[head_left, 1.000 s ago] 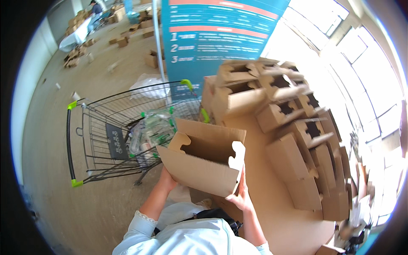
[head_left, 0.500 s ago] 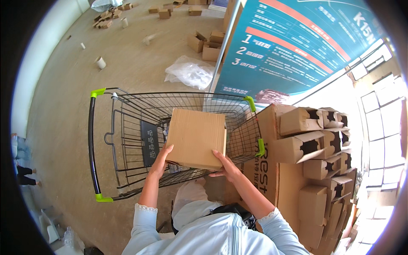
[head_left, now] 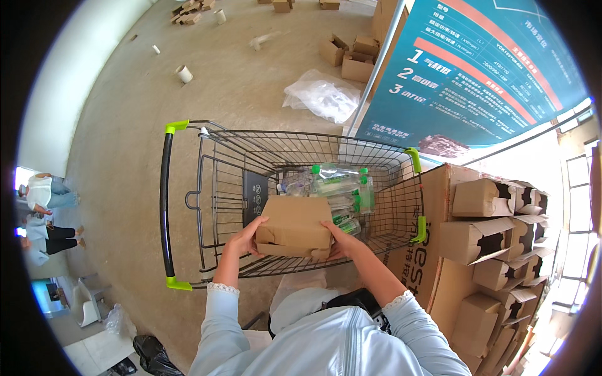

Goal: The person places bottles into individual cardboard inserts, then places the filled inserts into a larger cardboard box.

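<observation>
A brown cardboard box (head_left: 295,219) is held between my two hands over the near side of a black wire shopping cart (head_left: 251,145) with green corners. My left hand (head_left: 244,238) grips the box's left side, thumb near its top edge. On the opposite side my right hand (head_left: 342,241) is pressed against the box, fingers partly hidden beneath. Inside the cart, beyond the box, lie several clear plastic bottles with green caps (head_left: 338,183). The box hides part of the cart's floor.
Stacked open cardboard boxes (head_left: 483,244) stand at the right beside a large carton (head_left: 433,213). A teal display board (head_left: 464,81) rises behind the cart. Clear plastic sheeting (head_left: 323,97) and loose cartons (head_left: 351,56) lie on the floor. Two people (head_left: 50,213) are at far left.
The box has come nearer to me and tipped, so its lower front side shows more. The bottles in the cart have come into view. My view has shifted left.
</observation>
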`<action>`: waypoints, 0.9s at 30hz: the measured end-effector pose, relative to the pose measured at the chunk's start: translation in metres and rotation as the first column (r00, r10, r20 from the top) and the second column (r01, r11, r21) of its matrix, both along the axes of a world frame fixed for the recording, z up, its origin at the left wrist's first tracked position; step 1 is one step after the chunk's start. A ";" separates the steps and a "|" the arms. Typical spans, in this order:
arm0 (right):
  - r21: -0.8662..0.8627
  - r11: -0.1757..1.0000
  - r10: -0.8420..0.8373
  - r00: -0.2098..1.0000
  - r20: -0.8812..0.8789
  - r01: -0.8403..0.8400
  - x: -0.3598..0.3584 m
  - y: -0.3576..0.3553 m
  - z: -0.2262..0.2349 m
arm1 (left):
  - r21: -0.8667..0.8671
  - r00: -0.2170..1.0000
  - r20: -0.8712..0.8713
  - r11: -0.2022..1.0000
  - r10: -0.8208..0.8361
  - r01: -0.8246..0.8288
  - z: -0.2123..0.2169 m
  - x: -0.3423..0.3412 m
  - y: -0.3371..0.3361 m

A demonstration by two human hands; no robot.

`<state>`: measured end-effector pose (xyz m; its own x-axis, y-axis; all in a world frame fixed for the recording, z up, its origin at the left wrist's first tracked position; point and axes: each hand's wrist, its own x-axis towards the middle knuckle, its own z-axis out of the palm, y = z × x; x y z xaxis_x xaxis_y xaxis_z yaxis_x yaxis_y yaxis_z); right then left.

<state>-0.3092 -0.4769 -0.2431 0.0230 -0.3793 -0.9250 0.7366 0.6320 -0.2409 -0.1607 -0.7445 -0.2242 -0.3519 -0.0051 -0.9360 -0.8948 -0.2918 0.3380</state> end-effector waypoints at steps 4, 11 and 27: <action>-0.077 0.995 0.065 0.998 0.021 -0.063 0.000 -0.010 0.012 | -0.044 0.999 0.009 0.998 -0.044 0.044 0.012 0.001 -0.019; -0.212 0.976 0.038 0.999 -0.039 -0.046 0.019 -0.008 0.038 | -0.246 0.994 -0.097 0.969 -0.058 0.032 0.082 -0.006 -0.013; -0.200 0.919 -0.220 0.023 -0.975 0.339 0.145 0.213 0.181 | -0.365 0.213 -0.759 0.672 -0.615 0.644 0.102 -0.148 0.137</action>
<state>-0.1637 -0.2638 -0.0622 -0.9980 -0.0517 -0.0350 0.0047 0.4973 -0.8676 -0.3088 -0.6077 -0.1226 -0.7658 0.5983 -0.2357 -0.1298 0.2152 0.9679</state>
